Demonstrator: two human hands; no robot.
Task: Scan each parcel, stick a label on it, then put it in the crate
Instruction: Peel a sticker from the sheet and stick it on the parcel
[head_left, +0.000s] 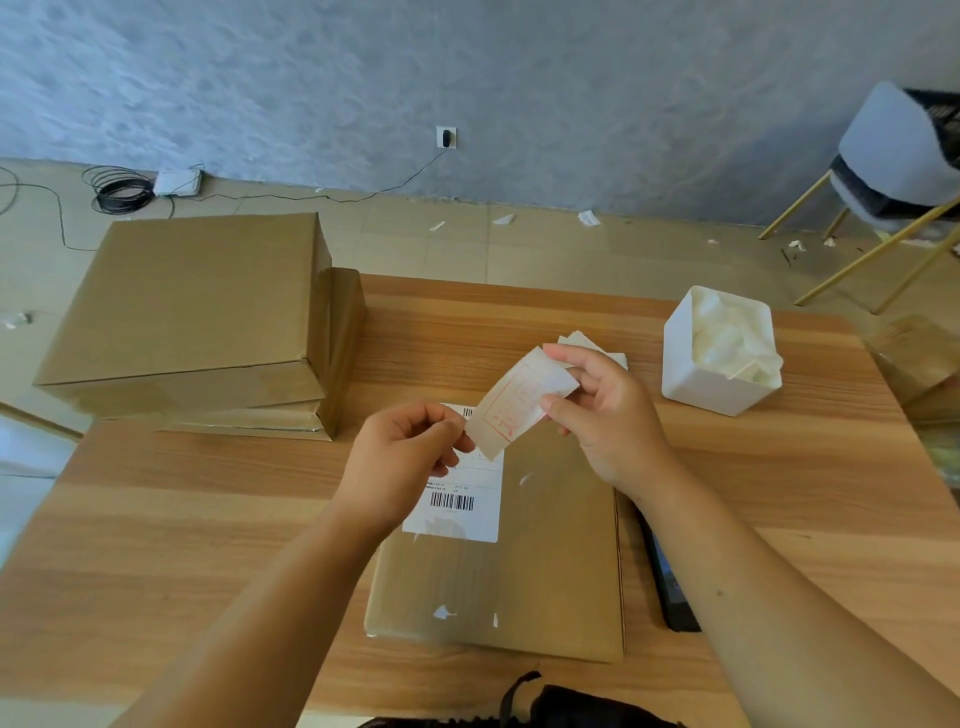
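Hands meet above a flat brown cardboard parcel (519, 561) lying on the wooden table (208, 519); a white shipping sticker with barcodes (460, 506) sits on its far left part. The left hand (400, 467) pinches the lower corner of a pale label with red print (514, 410) between its fingers (452, 431), while the right hand (602, 415) grips the label's upper end, the sheet curling there. A dark handheld device (670, 587) lies just beside the parcel's right edge, partly under the forearm. Farther off stand a white square tub stuffed with crumpled paper (722, 353) at right and a stack of larger brown cardboard boxes (197, 312) at left
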